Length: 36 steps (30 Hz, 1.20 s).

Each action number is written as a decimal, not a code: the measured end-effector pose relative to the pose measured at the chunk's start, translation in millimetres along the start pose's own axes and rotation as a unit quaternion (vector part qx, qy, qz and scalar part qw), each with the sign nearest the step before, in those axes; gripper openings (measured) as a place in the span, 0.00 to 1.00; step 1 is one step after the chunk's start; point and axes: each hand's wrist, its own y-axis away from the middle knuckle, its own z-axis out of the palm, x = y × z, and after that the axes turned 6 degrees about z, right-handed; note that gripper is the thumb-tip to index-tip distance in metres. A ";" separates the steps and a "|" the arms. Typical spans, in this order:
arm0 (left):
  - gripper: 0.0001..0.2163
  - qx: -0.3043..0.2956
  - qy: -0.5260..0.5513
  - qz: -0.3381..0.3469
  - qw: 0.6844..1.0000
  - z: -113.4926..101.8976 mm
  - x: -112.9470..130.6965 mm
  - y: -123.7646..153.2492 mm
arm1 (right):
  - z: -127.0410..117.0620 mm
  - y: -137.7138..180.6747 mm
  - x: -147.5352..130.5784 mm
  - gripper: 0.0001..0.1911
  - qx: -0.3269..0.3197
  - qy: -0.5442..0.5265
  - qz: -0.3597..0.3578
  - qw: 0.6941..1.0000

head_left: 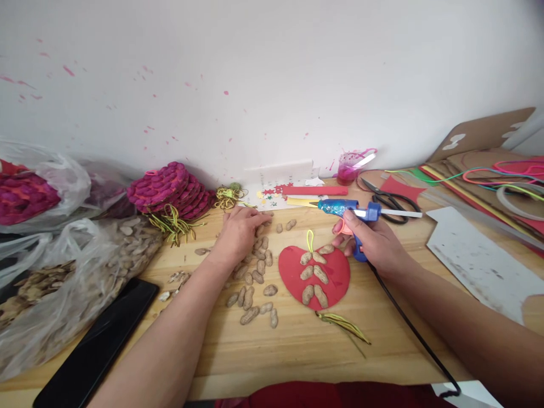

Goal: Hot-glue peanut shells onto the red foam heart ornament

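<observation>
My right hand [374, 238] is closed around a blue hot glue gun [340, 207], its nozzle pointing left and a white glue stick out of its back. Below the nozzle lies a red heart-shaped piece [291, 275] with a yellow loop [310, 241] at its top. Several peanuts [320, 274] sit on the heart in slanted pairs, and one more lies near its upper right edge. My left hand [240, 235] reaches over the loose peanuts [260, 266], fingers stretched to the right and touching the pile. What lies under its palm is hidden.
Purple-red peanut-covered pieces [170, 190] are stacked at the left, behind a plastic bag of shells [123, 249] and a black phone [97, 345]. Black scissors [393, 204], a cup of pink liquid [348, 170] and grey card [480, 255] lie right. Green-yellow strands [346, 327] lie below the heart.
</observation>
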 end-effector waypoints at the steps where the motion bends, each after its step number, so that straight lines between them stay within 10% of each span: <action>1: 0.17 0.003 0.002 0.004 1.000 1.3 0.3 -0.7 | 0.1 -0.2 0.0 0.28 0.001 0.000 0.001 1.000; 36: 0.12 0.021 0.034 0.045 0.998 3.6 2.7 -4.8 | -0.8 -2.5 2.4 0.30 -0.005 0.010 -0.016 1.000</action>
